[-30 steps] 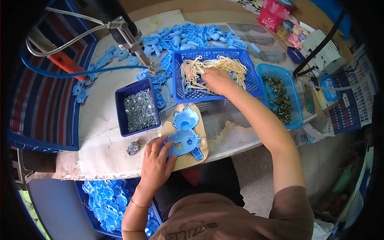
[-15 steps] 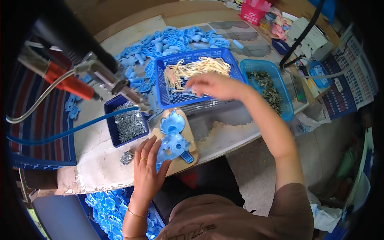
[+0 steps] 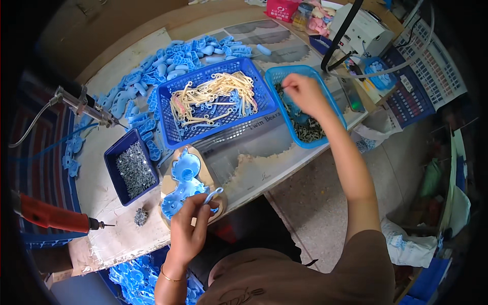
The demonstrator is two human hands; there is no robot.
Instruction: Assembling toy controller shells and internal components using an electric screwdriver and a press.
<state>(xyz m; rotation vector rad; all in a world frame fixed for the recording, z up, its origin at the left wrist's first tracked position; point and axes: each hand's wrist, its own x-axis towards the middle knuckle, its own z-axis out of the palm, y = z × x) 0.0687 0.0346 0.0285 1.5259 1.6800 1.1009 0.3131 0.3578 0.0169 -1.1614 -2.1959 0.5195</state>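
Observation:
My left hand (image 3: 189, 226) pinches a small light blue plastic stick with a ringed end (image 3: 214, 195), close over the near side of a pale wooden block (image 3: 204, 175). On that block lie rounded blue plastic shell pieces (image 3: 186, 166), partly behind my left fingers. My right hand (image 3: 305, 95) hangs over a light blue basket (image 3: 331, 98) of small dark metal parts (image 3: 308, 133). Its fingers are drawn together, and whatever they hold is too small to make out. Between the hands stands a dark blue basket (image 3: 216, 133) full of cream and blue ring-ended sticks (image 3: 218, 91).
A dark blue tray of screws (image 3: 134, 170) stands left of the block, a small screw pile (image 3: 141, 217) below it. A red electric screwdriver (image 3: 56, 216) and a metal feeder nozzle (image 3: 94, 109) hang at left. Blue plastic pieces (image 3: 178, 58) are heaped at the back.
My right hand has gone from the dark blue basket to the light blue one. My left hand has left the shell and now holds a blue stick. The red screwdriver hangs lower; the view has shifted.

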